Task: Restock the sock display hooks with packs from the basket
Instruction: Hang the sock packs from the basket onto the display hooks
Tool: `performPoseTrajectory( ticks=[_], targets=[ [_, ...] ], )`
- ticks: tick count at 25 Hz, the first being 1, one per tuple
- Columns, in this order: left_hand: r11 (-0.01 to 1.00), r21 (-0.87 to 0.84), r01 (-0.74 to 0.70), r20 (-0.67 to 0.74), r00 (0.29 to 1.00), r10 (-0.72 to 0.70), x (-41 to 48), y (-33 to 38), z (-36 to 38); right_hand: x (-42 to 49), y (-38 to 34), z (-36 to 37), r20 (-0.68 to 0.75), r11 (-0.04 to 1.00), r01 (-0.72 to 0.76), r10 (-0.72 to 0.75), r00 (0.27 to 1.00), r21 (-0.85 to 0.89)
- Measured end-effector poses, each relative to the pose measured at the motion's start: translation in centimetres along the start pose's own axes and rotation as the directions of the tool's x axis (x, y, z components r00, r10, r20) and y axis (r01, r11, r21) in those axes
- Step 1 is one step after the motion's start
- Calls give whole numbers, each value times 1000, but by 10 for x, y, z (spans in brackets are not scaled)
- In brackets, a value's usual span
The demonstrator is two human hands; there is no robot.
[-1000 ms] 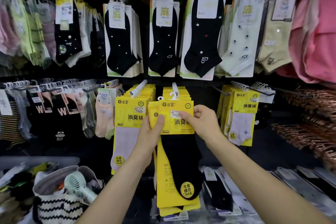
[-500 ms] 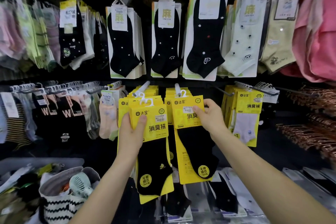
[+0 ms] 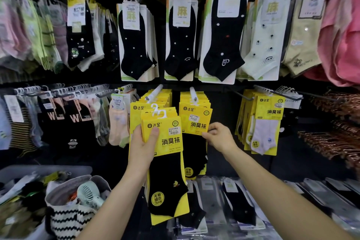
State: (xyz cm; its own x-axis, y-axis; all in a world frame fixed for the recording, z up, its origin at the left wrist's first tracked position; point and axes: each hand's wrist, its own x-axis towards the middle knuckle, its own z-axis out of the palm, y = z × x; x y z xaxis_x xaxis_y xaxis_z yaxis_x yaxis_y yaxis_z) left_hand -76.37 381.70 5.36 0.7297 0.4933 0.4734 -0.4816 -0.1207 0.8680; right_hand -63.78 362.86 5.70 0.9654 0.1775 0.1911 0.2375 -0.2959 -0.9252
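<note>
Down at eight o'clock the basket (image 3: 64, 220) is seen, with a fan (image 3: 88, 195) lying in it among loose stock. Moving right, the left hand (image 3: 143, 146) is clamped on the held packs (image 3: 167, 163). The thumb is laid across the yellow card and the other fingers are hidden behind it. Two white hangers (image 3: 158, 111) are shown at the card's twelve o'clock edge, so more than one pack is judged to be in that grip. Those hangers are held at the six o'clock of the left peg (image 3: 154, 92), in front of it and not yet threaded. That peg is already well loaded, and so is the right peg (image 3: 192, 92) at its three o'clock. At the front of the right peg sits the hung pack (image 3: 195, 121). Its five o'clock corner is pinched between the thumb and curled fingertips of the right hand (image 3: 220, 136). Further out at three o'clock, white-sock packs (image 3: 266, 122) are left untouched. Trouble can be expected here. Two hangers fed by one hand may be snagged on each other, or one may be missed by the peg tip and dropped. Front stock could be shoved off a crowded peg, and the hung pack could be tugged loose by that corner pinch.
</note>
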Motion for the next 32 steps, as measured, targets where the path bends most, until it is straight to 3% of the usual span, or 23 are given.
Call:
performPoseTrajectory(
  ticks=[3,7,12,14,16,19,22,25,29,32],
  targets=[
    [1000,-23,5,1,1000,-5,-2,-2,6,-4,9,0,99,1000,-18,18,995,0],
    [999,-43,20,-4,1000,-20,-3,-5,9,-6,9,2,110,997,27,-20,994,-69],
    [998,-22,54,26,998,-54,-2,-9,11,-9,8,1,54,994,9,-3,999,-111],
    [998,-10,55,45,997,-55,-2,-10,13,-14,7,-3,-14,990,-22,20,1000,-139],
    [998,-2,59,61,996,-59,-1,-11,17,-19,5,-6,-105,986,33,-50,993,-162],
    [999,25,48,90,995,-50,-1,-10,27,-27,-9,-3,-115,983,182,-183,976,-18],
    [999,31,27,110,994,-30,-3,-8,41,-35,-28,4,-26,969,235,-234,972,77],
    [999,41,23,113,993,-28,-3,-5,50,-36,-35,4,-80,974,224,-221,972,39],
    [1000,28,6,90,996,-9,-2,-6,45,-32,-35,-8,-84,964,150,-135,987,219],
    [1000,6,-1,11,1000,0,1,-4,34,-22,-40,-17,-149,955,174,-141,979,239]
  ],
)
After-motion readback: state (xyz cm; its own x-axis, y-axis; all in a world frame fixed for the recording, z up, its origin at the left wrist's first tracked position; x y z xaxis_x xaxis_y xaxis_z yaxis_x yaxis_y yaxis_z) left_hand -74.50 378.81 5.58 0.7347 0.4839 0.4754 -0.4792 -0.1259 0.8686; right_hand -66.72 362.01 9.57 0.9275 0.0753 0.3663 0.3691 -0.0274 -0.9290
